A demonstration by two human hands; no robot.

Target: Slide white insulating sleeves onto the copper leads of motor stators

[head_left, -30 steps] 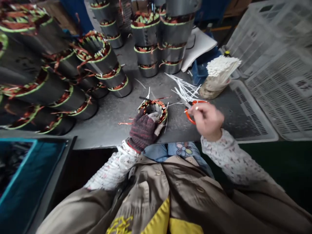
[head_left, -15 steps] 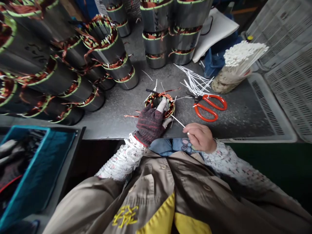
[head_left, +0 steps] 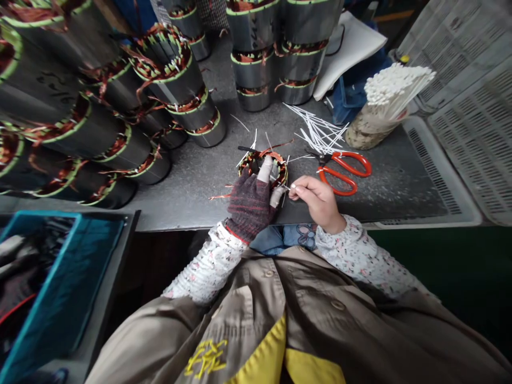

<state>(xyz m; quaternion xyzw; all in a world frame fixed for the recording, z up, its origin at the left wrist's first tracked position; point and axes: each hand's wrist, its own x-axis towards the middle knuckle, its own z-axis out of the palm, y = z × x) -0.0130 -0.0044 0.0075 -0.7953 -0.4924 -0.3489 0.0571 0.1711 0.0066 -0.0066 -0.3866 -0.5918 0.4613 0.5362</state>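
Observation:
On the bench's front part stands a motor stator [head_left: 283, 173], a ring of copper windings with a pale green rim and thin white ties sticking out. My left hand [head_left: 252, 200], in a dark knitted glove with pale-wrapped fingertips, grips its near side, index finger over the opening and thumb at the near right edge. Beside that thumb, my right hand [head_left: 318, 200], bare, pinches a thin white tie [head_left: 285, 187]; most of the tie is hidden by the fingers. Red-handled scissors [head_left: 346, 170] lie to the right, blades towards the stator.
Loose white ties [head_left: 318, 130] lie behind the scissors. A container [head_left: 366, 128] holds a thick bundle of them. Stacked stators [head_left: 188, 98] rise at the left and back. A blue bin [head_left: 86, 272] stands at lower left, white plastic crates [head_left: 472, 122] at right.
My right hand has moved left and up, close to the stator's near right edge, and less of the tie shows. My left hand keeps its hold on the stator.

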